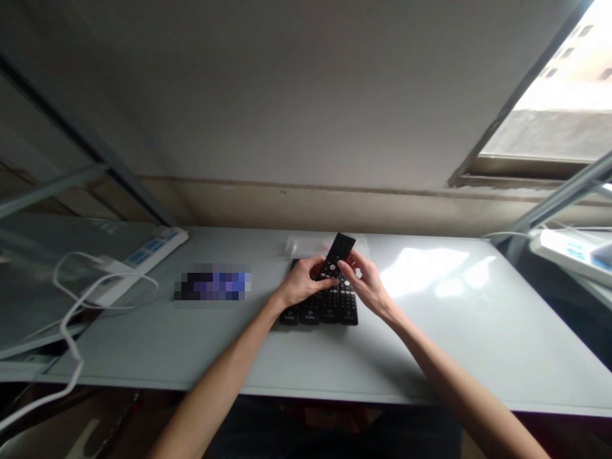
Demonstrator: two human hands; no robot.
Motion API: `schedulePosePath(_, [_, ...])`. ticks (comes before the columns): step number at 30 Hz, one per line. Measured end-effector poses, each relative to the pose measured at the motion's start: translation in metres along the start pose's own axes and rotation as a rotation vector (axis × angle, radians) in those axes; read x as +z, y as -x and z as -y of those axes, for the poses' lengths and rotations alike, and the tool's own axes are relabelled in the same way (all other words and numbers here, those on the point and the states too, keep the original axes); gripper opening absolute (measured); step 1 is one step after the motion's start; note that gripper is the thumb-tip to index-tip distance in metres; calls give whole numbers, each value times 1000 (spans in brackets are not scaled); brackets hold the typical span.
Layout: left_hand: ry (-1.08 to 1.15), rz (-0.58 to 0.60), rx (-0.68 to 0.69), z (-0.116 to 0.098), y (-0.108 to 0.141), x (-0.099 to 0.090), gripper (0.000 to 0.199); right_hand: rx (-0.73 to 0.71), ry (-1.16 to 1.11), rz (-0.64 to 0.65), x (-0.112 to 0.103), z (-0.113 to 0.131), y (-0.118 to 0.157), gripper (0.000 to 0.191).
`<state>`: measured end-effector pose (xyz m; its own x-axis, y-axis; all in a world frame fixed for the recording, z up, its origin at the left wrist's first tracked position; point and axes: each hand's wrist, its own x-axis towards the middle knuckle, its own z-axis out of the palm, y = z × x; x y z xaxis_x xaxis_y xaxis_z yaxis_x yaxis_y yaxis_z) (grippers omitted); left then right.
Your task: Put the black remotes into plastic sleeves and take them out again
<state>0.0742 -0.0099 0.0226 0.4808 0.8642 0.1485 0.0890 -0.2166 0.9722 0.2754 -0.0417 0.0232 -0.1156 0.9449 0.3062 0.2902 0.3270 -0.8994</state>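
A black remote control (340,247) is held tilted in both hands over the middle of the table. My left hand (302,280) grips its lower left side, thumb across the front. On the right side, my right hand (364,280) is closed on it with the thumb on its face. Below the hands, several more black remote controls (329,313) lie side by side on the table, their upper parts partly hidden by my hands. Behind them sits some clear plastic wrapping (297,245).
The grey table (440,344) runs back to the wall. A white power strip (143,255) with a white cable stands at the left, near a pixelated dark and blue item (213,285). Another white power strip (568,252) is at the far right, by the metal frame.
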Motion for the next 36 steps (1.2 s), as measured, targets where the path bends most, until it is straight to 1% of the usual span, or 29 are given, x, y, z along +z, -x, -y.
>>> schedulePosePath(1, [-33,2,12,0,1,2,28,8,-29,-6,-3,0,-1,41])
schedulePosePath(3, [-50,-8,49,1,3,4,26,34,-103,-58,-15,-5,-4,38])
schedulePosePath(5, [-58,-45,108,3,3,4,23,79,-167,-151,-34,-14,-8,36])
schedulePosePath(7, [-116,-77,176,6,1,1,25,155,-224,-193,-57,-24,-9,37])
schedulePosePath(9, [-222,-74,226,11,-2,-3,32,257,-252,-136,-76,-34,-6,40])
schedulePosePath(11, [-303,-60,236,16,-4,-8,34,355,-233,-47,-87,-41,0,42])
schedulePosePath(14, [-315,-70,189,23,-5,-16,37,456,-148,27,-89,-50,13,48])
schedulePosePath(17, [-328,-155,132,29,-5,-24,43,517,-41,69,-82,-59,19,54])
schedulePosePath(19, [-409,-222,113,33,-5,-31,46,544,17,104,-78,-63,20,57])
schedulePosePath(22, [-567,-302,103,40,-7,-41,51,520,136,124,-72,-62,20,62])
schedulePosePath(25, [-650,-417,130,47,-11,-49,55,407,366,98,-63,-57,22,69])
schedulePosePath(27, [-700,-486,191,51,-13,-51,55,314,510,87,-56,-55,24,72])
schedulePosePath(30, [-821,-544,325,55,-15,-52,54,235,579,55,-52,-57,27,73])
schedulePosePath(33, [-939,-601,453,59,-15,-54,53,194,601,-54,-57,-63,26,68])
schedulePosePath(36, [-1000,-635,530,60,-15,-55,51,126,665,-142,-64,-69,22,65])
